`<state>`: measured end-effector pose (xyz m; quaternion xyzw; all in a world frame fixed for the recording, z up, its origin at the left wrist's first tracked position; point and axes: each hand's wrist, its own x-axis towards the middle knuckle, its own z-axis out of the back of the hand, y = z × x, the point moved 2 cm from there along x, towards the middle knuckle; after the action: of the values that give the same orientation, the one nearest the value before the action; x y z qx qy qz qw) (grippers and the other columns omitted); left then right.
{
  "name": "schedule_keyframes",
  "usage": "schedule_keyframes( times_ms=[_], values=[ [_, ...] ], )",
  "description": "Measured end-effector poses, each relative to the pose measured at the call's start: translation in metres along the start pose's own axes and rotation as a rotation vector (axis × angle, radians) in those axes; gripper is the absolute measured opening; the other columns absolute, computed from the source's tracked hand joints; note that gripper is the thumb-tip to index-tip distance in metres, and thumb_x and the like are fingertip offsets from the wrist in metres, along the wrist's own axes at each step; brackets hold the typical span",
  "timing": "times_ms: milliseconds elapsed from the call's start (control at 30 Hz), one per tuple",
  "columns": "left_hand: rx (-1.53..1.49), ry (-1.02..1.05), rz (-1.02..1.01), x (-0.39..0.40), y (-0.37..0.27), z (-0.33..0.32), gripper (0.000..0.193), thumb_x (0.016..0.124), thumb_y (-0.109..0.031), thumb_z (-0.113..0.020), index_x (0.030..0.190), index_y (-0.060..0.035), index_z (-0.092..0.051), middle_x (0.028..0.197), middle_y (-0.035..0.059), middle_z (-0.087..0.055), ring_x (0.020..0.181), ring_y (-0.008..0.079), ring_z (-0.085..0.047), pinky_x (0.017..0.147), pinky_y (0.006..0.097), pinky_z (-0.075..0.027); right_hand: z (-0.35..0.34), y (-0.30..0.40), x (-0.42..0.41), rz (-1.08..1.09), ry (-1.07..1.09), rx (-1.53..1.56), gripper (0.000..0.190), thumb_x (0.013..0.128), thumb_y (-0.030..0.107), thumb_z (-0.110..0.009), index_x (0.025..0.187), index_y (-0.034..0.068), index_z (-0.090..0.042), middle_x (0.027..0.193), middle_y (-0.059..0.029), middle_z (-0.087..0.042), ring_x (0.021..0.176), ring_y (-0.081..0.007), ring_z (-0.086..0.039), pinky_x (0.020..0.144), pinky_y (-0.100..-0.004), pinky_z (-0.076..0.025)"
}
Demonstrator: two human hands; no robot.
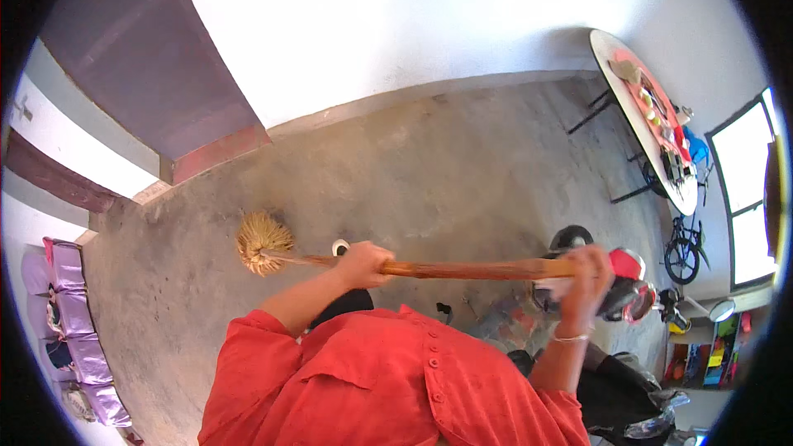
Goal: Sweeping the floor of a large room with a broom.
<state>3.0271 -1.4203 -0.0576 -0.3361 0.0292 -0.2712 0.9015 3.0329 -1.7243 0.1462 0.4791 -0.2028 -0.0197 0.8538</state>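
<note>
A long wooden handle (464, 270) crosses in front of my red shirt (372, 378), lying almost level in the view. At its left end is a round head of straw-coloured fibres (265, 243), a broom or mop, over the concrete floor; whether it touches the floor I cannot tell. My left hand (364, 264) grips the shaft at the middle of the view. Farther right, my right hand (587, 279) is closed around the handle's upper end and looks blurred. One shoe (340, 248) shows just beyond my left hand.
Motorcycle-like dark and red objects (626, 285) stand beyond my right hand, with black plastic bags (626, 396) nearer. An oval table (610, 68) bearing several items stands at upper right, a bicycle (683, 254) below it. Purple cushioned seating (87, 334) lines the left; a door (155, 56) is at upper left.
</note>
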Motion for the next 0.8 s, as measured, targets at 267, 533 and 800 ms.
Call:
schedule_keyframes(
  times_ms=[267,533,800],
  values=[
    [-0.358,-0.108,-0.213,0.130,-0.021,0.058,0.020,0.060,-0.018,-0.065,0.066,-0.0098,-0.047,0.061,0.0079,-0.050,0.061,0.0307,-0.051,0.056,0.0409,-0.039,0.042,0.088,0.070,0.664,-0.266,-0.121,0.023,0.077,0.024,-0.046,0.069,0.003,-0.045,0.058,-0.0058,-0.042,0.052,-0.0155,-0.039,0.047,-0.0269,-0.028],
    [-0.413,-0.265,0.041,0.163,0.139,0.032,0.020,0.059,-0.012,-0.066,0.068,-0.0068,-0.048,0.066,0.0118,-0.053,0.066,0.0331,-0.053,0.056,0.0413,-0.040,-0.162,0.103,0.125,0.710,0.095,0.179,0.021,0.072,0.018,-0.048,0.058,0.003,-0.043,0.047,-0.0082,-0.044,0.042,-0.0198,-0.048,0.040,-0.0276,-0.038],
    [-0.232,-0.277,0.403,0.088,0.175,0.065,0.019,0.062,-0.019,-0.063,0.074,-0.0091,-0.051,0.069,0.0107,-0.055,0.071,0.0327,-0.054,0.062,0.0416,-0.042,-0.221,0.035,0.194,0.672,0.373,-0.051,0.018,0.072,0.022,-0.050,0.062,0.007,-0.051,0.054,-0.0014,-0.051,0.048,-0.0182,-0.051,0.046,-0.0273,-0.039]
  ],
)
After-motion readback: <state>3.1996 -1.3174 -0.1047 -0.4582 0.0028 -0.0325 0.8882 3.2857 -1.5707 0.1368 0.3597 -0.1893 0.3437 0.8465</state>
